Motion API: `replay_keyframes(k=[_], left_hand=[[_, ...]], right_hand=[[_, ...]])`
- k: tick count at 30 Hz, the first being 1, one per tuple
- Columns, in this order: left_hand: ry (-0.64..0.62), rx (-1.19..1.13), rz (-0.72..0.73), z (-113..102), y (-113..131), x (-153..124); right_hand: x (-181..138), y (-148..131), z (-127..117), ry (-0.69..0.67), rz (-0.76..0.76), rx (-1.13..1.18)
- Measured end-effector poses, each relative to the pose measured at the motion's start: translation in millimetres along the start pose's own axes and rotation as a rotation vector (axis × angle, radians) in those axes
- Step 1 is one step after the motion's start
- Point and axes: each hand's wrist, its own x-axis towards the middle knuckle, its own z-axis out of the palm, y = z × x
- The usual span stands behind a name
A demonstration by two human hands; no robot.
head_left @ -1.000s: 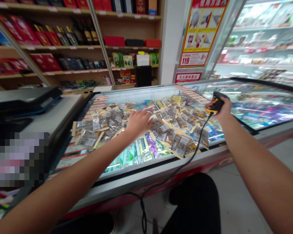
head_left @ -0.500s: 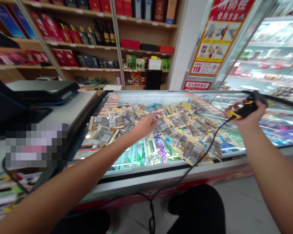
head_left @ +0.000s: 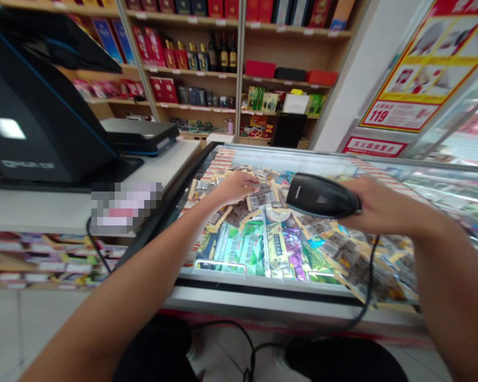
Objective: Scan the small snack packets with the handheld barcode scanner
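Observation:
In my right hand (head_left: 368, 204) is a black handheld barcode scanner (head_left: 322, 196), its head turned left over the freezer. My fingers wrap its handle, and a black cable hangs below. Over the pile, my left hand (head_left: 237, 188) has its thumb and fingers closed at the edge of a snack packet (head_left: 263, 196) with a barcode facing up. The fingertips partly cover that packet's edge. Many similar brown-edged packets (head_left: 340, 249) lie spread on the freezer's glass top, some hidden behind the scanner and right arm.
The chest freezer (head_left: 231, 291) holds green and purple packs under its glass. On the left counter (head_left: 163, 172) stand a black checkout terminal (head_left: 51, 116) and a weighing scale (head_left: 143, 132). Shelves (head_left: 199, 74) of boxes and bottles line the back. The scanner cable (head_left: 366, 302) loops down near my legs.
My right hand has swung left with the scanner, from the freezer's right side to above the packets, turning its head leftward. My left hand stays over the pile. The view has turned left.

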Motion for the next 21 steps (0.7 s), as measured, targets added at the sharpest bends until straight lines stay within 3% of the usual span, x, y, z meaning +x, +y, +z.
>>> replay_keyframes(k=[6, 14, 21], left_hand=[[0.024, 0.006, -0.007, -6, -8, 3], [0.071, 0.025, 0.031, -6, -9, 4], [0.083, 0.000, 0.002, -5, -8, 3]], right_hand=[[-2, 12, 36, -0.089, 0.010, -0.090], [-5, 12, 42, -0.163, -0.032, -0.074], [-7, 19, 38, -0.065, -0.063, -0.044]])
